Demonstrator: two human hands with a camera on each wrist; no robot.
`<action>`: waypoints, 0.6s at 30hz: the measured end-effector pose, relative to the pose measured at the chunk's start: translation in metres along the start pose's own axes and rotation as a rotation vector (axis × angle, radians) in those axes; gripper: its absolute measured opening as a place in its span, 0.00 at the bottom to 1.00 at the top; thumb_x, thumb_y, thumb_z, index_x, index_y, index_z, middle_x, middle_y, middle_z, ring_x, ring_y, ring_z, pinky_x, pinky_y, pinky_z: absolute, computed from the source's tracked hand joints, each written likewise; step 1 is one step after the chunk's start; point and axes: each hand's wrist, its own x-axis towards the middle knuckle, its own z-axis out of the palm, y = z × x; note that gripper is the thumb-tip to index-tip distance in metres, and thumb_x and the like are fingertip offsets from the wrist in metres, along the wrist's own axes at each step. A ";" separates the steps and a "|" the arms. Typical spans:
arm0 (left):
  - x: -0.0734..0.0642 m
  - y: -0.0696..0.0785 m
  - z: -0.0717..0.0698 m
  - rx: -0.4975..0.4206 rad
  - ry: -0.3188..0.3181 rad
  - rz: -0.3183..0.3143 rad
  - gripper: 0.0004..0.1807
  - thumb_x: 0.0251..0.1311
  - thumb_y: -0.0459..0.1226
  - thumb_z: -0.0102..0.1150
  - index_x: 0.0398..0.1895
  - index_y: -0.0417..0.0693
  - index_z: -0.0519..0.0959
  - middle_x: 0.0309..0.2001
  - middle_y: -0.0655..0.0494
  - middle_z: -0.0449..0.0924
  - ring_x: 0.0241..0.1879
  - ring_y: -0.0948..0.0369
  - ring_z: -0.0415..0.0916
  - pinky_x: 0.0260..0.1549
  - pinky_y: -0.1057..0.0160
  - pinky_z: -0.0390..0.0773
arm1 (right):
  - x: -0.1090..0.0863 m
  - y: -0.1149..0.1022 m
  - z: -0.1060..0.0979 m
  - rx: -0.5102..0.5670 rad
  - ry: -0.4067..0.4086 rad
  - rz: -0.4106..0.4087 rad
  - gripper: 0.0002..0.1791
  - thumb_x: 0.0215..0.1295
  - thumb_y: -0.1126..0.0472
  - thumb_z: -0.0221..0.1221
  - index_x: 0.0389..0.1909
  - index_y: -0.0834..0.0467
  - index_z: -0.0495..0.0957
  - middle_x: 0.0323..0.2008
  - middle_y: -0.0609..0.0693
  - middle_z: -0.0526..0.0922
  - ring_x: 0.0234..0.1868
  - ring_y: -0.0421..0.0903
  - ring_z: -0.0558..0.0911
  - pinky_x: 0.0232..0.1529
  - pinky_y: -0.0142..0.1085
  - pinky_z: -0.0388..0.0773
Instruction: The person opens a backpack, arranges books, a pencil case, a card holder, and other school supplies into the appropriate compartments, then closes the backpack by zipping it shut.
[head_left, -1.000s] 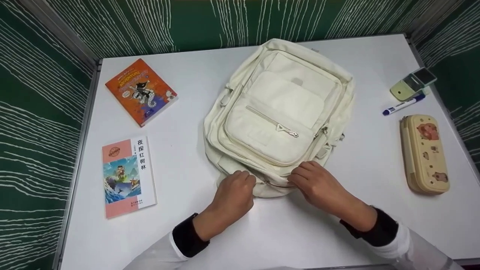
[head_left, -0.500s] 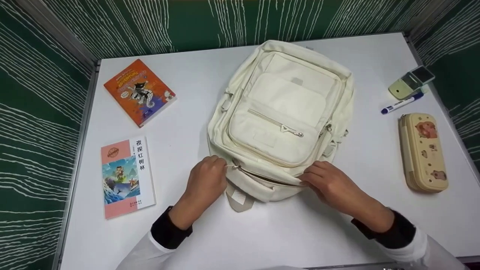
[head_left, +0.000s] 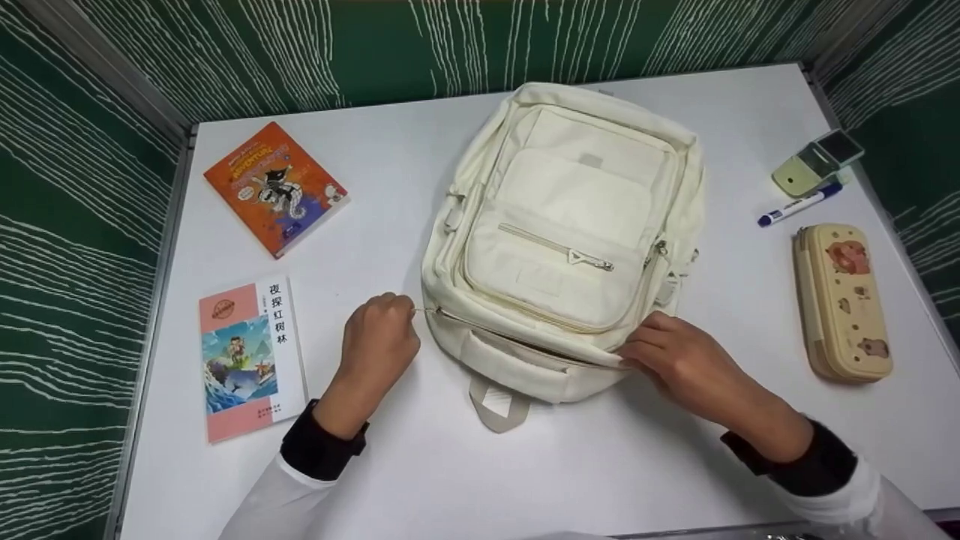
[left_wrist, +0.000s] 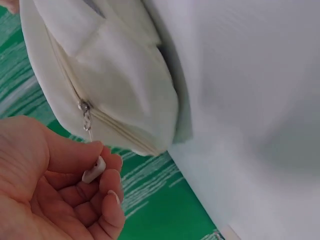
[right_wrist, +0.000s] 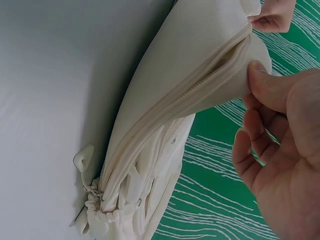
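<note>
A cream backpack (head_left: 570, 195) lies on the white table with its front pocket up. The zipper along its near end is parted, leaving a dark slit. At the left end of that slit, my left hand (head_left: 379, 341) pinches the zipper pull (left_wrist: 94, 170), whose cord is drawn taut from the slider (left_wrist: 84, 106). My right hand (head_left: 679, 360) pinches the backpack's fabric edge beside the opening, thumb on the outer side in the right wrist view. A grey-beige loop (head_left: 499, 405) sticks out from under the near end.
On the left lie an orange book (head_left: 276, 189) and a pink-and-white book (head_left: 253, 358). Along the right side are a yellow pencil case (head_left: 844, 304), a blue-capped marker (head_left: 799, 204) and a small green device (head_left: 817, 162). Green, white-streaked panels (head_left: 71, 285) border the table (head_left: 420, 480).
My left hand has pulled the zipper pull leftward along the near end, and the slit has lengthened. My right hand has shifted slightly right, still holding the fabric. The loop has come into view.
</note>
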 end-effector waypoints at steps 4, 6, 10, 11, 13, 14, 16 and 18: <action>-0.008 0.002 0.000 -0.006 -0.026 0.000 0.11 0.57 0.19 0.63 0.20 0.34 0.81 0.17 0.49 0.74 0.19 0.56 0.72 0.18 0.56 0.75 | -0.004 0.004 -0.004 -0.038 -0.005 0.028 0.17 0.47 0.76 0.75 0.37 0.58 0.87 0.36 0.47 0.87 0.40 0.48 0.81 0.40 0.39 0.78; -0.013 0.006 -0.001 -0.011 -0.031 0.014 0.13 0.56 0.17 0.62 0.17 0.36 0.79 0.16 0.50 0.72 0.18 0.59 0.68 0.17 0.58 0.72 | -0.005 0.006 -0.006 -0.050 -0.009 0.039 0.18 0.46 0.77 0.75 0.37 0.57 0.86 0.35 0.46 0.87 0.39 0.47 0.80 0.39 0.38 0.77; -0.022 0.016 -0.003 -0.011 -0.021 0.065 0.20 0.50 0.15 0.57 0.10 0.43 0.70 0.14 0.54 0.63 0.18 0.62 0.58 0.16 0.61 0.65 | -0.008 0.012 -0.011 -0.053 -0.017 0.069 0.18 0.47 0.78 0.74 0.37 0.58 0.86 0.35 0.47 0.86 0.39 0.48 0.80 0.38 0.39 0.77; -0.025 0.019 -0.004 -0.008 -0.017 0.081 0.21 0.48 0.15 0.56 0.09 0.44 0.68 0.13 0.55 0.62 0.18 0.62 0.57 0.16 0.62 0.63 | -0.009 0.014 -0.012 -0.050 -0.019 0.081 0.18 0.46 0.78 0.75 0.37 0.59 0.85 0.35 0.47 0.86 0.39 0.48 0.80 0.38 0.39 0.78; -0.029 0.024 -0.004 0.002 -0.013 0.111 0.22 0.45 0.15 0.56 0.08 0.46 0.65 0.13 0.55 0.60 0.17 0.62 0.57 0.16 0.62 0.63 | -0.010 0.017 -0.013 -0.048 -0.015 0.100 0.18 0.46 0.79 0.74 0.37 0.59 0.85 0.35 0.48 0.86 0.39 0.48 0.81 0.39 0.39 0.78; -0.031 0.027 -0.005 0.005 -0.015 0.124 0.21 0.45 0.16 0.56 0.07 0.46 0.65 0.13 0.55 0.60 0.17 0.61 0.58 0.16 0.62 0.62 | -0.011 0.019 -0.014 -0.050 -0.011 0.108 0.18 0.46 0.79 0.74 0.37 0.60 0.85 0.35 0.48 0.86 0.39 0.48 0.81 0.38 0.39 0.77; -0.034 0.031 -0.004 0.006 -0.024 0.145 0.21 0.44 0.16 0.57 0.07 0.46 0.66 0.13 0.55 0.61 0.16 0.60 0.61 0.16 0.62 0.62 | -0.013 0.021 -0.015 -0.058 -0.002 0.123 0.18 0.46 0.79 0.74 0.37 0.60 0.86 0.35 0.48 0.86 0.39 0.48 0.80 0.39 0.38 0.77; -0.037 0.036 -0.004 0.005 -0.037 0.163 0.20 0.44 0.16 0.56 0.07 0.45 0.68 0.12 0.55 0.62 0.16 0.59 0.62 0.16 0.62 0.61 | -0.016 0.023 -0.015 -0.068 0.007 0.139 0.18 0.46 0.80 0.75 0.37 0.60 0.86 0.35 0.49 0.86 0.39 0.48 0.80 0.39 0.38 0.77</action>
